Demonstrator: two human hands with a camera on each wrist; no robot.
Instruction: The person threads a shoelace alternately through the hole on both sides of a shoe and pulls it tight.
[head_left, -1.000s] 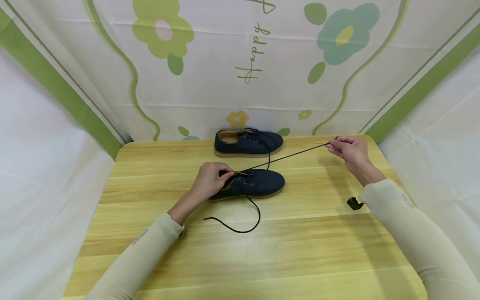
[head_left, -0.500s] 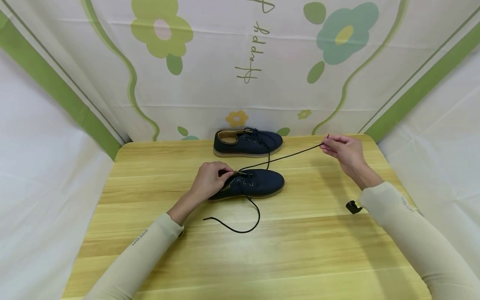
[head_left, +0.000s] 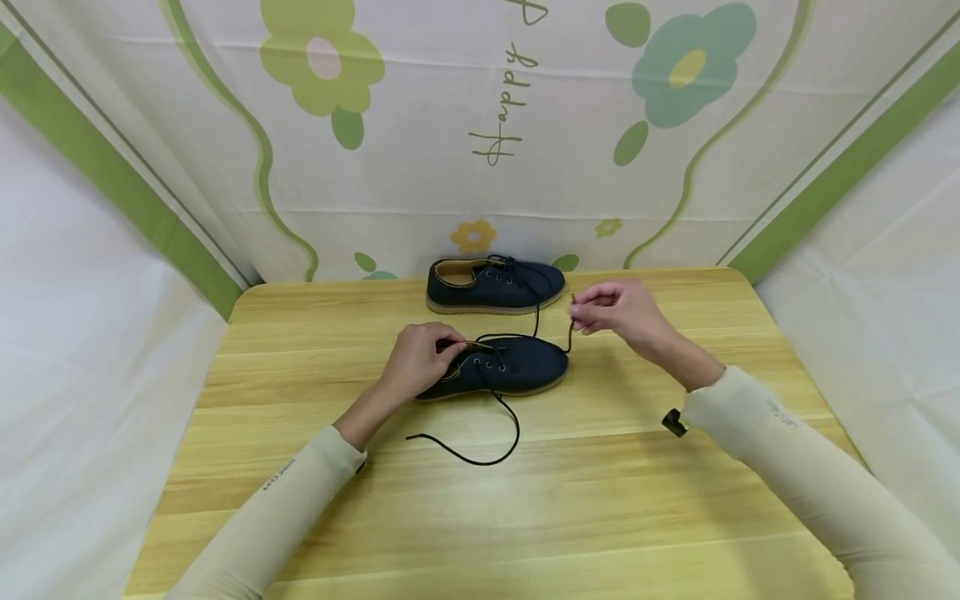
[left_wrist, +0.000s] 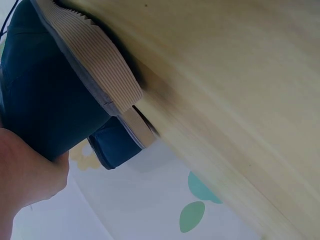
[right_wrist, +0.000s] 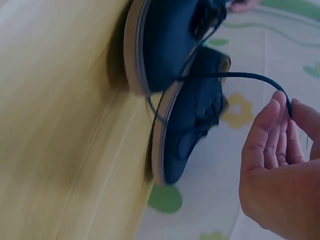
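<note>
A dark blue lace-up shoe stands nearest me on the table, toe to the right. At its opening, my left hand pinches the edge by the tongue. In the left wrist view the heel of this shoe hides those fingertips. Beyond the toe, my right hand is raised and pinches a black shoelace near its tip, between thumb and fingers. That lace hangs slack and runs back over the shoe to the eyelets. The other lace end curls on the wood in front.
A matching shoe stands behind, close to the curtain, its own lace trailing toward the near shoe. The wooden table ends at a white curtain printed with flowers. Beige sleeves cover both forearms.
My right hand has moved left toward the shoe's toe, keeping the lace tip. The lace, taut a second ago, now droops. My left hand stays in place.
</note>
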